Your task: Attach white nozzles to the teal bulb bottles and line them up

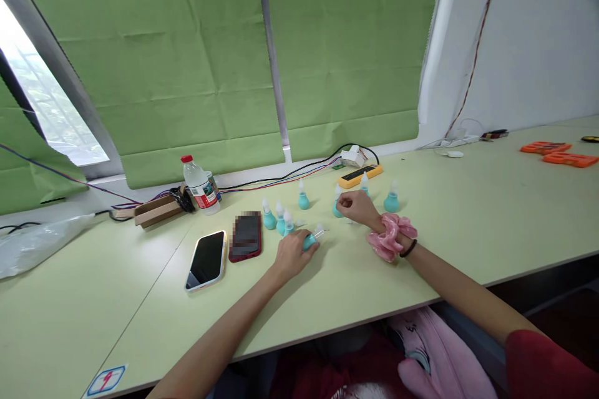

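Close to the table's front, my left hand point(292, 255) is wrapped round a teal nasal aspirator bulb point(309, 241), which lies tilted with its clear tip pointing right. To the right, my right hand point(359, 207) is raised with curled fingers pressed together; what they hold, if anything, is hidden. Just behind those fingers stands another teal bulb point(336, 210) with a clear tip, partly covered. Several similar bulbs stand upright around: one point(304, 201) at the back, one point(392, 202) at the right, and a group point(269, 219) beside my left hand. Small clear pieces lie between the hands.
Left of the bulbs lie a dark-red-cased phone point(246, 237) and a clear-cased phone point(206, 260). A red-capped bottle point(201, 187) stands near a cardboard box point(159, 210). Behind are a yellow-and-black device point(360, 176) and cables. Orange frames point(568, 159) lie far right.
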A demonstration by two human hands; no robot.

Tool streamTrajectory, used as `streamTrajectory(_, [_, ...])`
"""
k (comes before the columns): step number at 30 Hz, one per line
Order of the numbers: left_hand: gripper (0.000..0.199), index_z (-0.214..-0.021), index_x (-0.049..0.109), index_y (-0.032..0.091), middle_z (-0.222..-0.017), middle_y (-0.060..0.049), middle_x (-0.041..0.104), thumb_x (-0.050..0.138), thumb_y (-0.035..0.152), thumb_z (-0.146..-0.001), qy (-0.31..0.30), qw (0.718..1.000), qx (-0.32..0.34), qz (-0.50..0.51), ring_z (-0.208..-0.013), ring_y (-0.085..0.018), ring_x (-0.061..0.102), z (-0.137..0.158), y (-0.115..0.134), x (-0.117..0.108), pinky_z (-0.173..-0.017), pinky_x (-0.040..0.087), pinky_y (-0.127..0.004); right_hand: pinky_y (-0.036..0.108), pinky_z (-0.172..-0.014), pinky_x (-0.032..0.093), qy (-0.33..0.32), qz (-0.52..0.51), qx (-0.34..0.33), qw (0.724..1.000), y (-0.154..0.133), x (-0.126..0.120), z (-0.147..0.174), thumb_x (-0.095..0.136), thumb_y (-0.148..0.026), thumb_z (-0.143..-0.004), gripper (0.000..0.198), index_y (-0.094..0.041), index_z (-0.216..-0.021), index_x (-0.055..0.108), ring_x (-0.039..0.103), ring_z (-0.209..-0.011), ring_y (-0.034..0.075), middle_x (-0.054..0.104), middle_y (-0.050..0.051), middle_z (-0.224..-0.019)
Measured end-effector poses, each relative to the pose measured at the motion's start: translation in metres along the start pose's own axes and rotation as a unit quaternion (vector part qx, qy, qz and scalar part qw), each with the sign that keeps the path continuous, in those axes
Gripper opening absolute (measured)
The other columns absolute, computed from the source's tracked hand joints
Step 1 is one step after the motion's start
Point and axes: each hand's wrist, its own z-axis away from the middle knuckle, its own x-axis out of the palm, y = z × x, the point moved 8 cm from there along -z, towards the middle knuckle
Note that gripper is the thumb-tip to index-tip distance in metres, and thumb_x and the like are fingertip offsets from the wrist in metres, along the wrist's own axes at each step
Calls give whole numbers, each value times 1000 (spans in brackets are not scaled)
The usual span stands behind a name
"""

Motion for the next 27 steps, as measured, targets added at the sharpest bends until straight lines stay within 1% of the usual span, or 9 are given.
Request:
streamTrajectory(4, [27, -94, 51, 19, -88, -4, 60, 37, 34, -77, -21, 999, -4, -28, -80, -20, 55, 1, 1, 4, -59, 37, -26, 20, -48, 30, -63, 100, 1, 993, 9, 10, -2, 50, -21, -59, 10, -17, -58, 59, 51, -57, 12, 59, -1, -57])
streamTrajectory(6, [27, -96, 51, 19, -89, -5, 60, 37, 33, -76, -28, 999, -1, -40, -81, -20, 55, 2, 3, 6, -60, 38, -27, 21, -49, 29, -84, 125, 1, 989, 12, 16, -1, 50, -21, -60, 9, -18, -59, 59, 51, -59, 13, 60, 0, -59])
streamTrajectory(10, [28, -99, 48, 20, -87, -4, 60, 39, 31, -74, -42, 997, -6, -59, -77, -20, 55, 2, 3, 9, -58, 38, -27, 21, -55, 34, -122, 88, -51, 987, 3, 35, 6, 51, -29, -66, 17, -18, -75, 60, 52, -63, 13, 60, 1, -67])
streamTrajectory(13, [29, -100, 47, 20, -85, -4, 60, 39, 30, -74, -44, 997, -5, -60, -76, -20, 56, 3, 4, 10, -57, 37, -26, 24, -63, 37, -131, 66, -108, 983, -13, 50, 16, 50, -38, -69, 35, -17, -96, 56, 52, -77, 16, 59, 4, -83])
streamTrajectory(15, [29, -99, 47, 20, -84, -4, 60, 39, 32, -74, -39, 998, 0, -57, -76, -19, 56, 3, 5, 9, -57, 37, -26, 26, -70, 37, -143, 67, -133, 978, -22, 60, 22, 48, -38, -72, 38, -15, -102, 53, 50, -86, 18, 57, 7, -90])
streamTrajectory(19, [30, -97, 49, 22, -84, -2, 61, 36, 40, -76, -34, 998, 15, -53, -75, -19, 56, 4, 8, 7, -56, 37, -26, 27, -75, 36, -173, 51, -145, 973, -27, 71, 27, 44, -29, -75, 25, -13, -89, 58, 50, -87, 17, 56, 8, -88])
streamTrajectory(23, [28, -94, 51, 23, -81, -2, 61, 37, 41, -76, -50, 996, 9, -67, -73, -19, 56, 3, 6, 8, -55, 36, -26, 25, -68, 39, -199, -23, -128, 971, -25, 65, 24, 50, -25, -70, 20, -13, -84, 59, 52, -74, 14, 58, 5, -78])
streamTrajectory(25, [29, -94, 50, 22, -79, -3, 61, 38, 41, -76, -56, 995, -7, -77, -73, -19, 56, 3, 4, 8, -55, 36, -26, 23, -61, 40, -239, -81, -119, 960, -24, 62, 24, 53, -22, -66, 22, -13, -85, 59, 52, -66, 12, 59, 3, -73])
streamTrajectory(27, [29, -93, 50, 21, -76, -4, 61, 38, 40, -75, -63, 994, -22, -81, -73, -20, 56, 3, 2, 9, -56, 36, -26, 21, -58, 40, -288, -146, -113, 940, -27, 60, 27, 56, -21, -62, 24, -11, -84, 60, 52, -63, 12, 60, 4, -73])
